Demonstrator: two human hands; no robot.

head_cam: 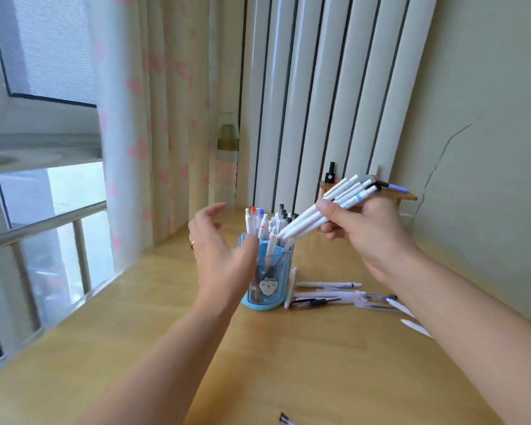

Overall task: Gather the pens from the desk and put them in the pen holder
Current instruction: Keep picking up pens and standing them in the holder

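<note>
A blue pen holder (273,280) with a cat picture stands upright on the wooden desk (304,363), with several pens (262,223) standing in it. My right hand (362,231) grips a bundle of white pens (328,208), tilted, their tips at the holder's rim. My left hand (218,243) hovers just left of the holder, fingers spread, holding nothing; whether it touches the holder I cannot tell. Several loose pens (328,297) lie on the desk right of the holder, partly hidden by my right forearm. One more pen (285,419) lies at the bottom edge.
A white radiator (319,102) and a pink-heart curtain (154,118) stand behind the desk. A small wooden shelf (405,196) with a dark bottle (330,173) is at the back right. A window with a metal rail (43,222) runs along the desk's left edge.
</note>
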